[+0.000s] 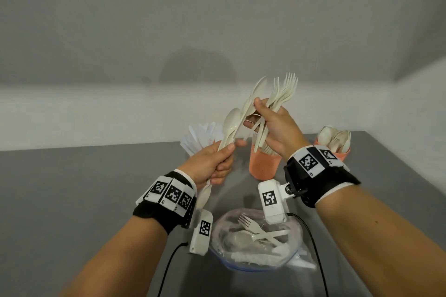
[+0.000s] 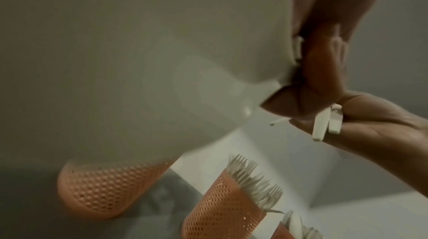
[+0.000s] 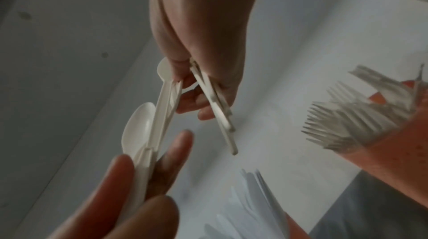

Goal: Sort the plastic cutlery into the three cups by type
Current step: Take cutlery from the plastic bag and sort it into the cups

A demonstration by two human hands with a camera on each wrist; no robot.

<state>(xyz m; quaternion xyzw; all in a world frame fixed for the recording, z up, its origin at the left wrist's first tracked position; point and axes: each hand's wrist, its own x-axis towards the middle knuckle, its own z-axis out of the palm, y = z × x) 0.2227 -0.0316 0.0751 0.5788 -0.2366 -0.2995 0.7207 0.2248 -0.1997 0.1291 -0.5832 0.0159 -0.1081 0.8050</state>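
Note:
Both hands are raised above the grey table (image 1: 96, 200). My left hand (image 1: 228, 152) grips the handles of cream plastic spoons (image 1: 231, 121), which point up and right. Fingers of my right hand (image 1: 256, 113) curl round a mixed bunch, forks (image 1: 287, 87) fanned at the top and a spoon (image 1: 259, 85) beside them. In the right wrist view the right hand (image 3: 192, 85) pinches the spoon handles (image 3: 165, 103) that the left hand (image 3: 139, 179) grips lower down. Three orange mesh cups stand behind: knives (image 1: 205, 134), forks (image 1: 264, 164), spoons (image 1: 336, 142).
A clear plastic bag (image 1: 255, 239) on a bowl near the table's front edge holds loose forks (image 1: 253, 226). Black cables (image 1: 313, 248) run from the wrist cameras. A white wall backs the table. In the left wrist view a blurred spoon bowl (image 2: 139, 59) fills most of the picture.

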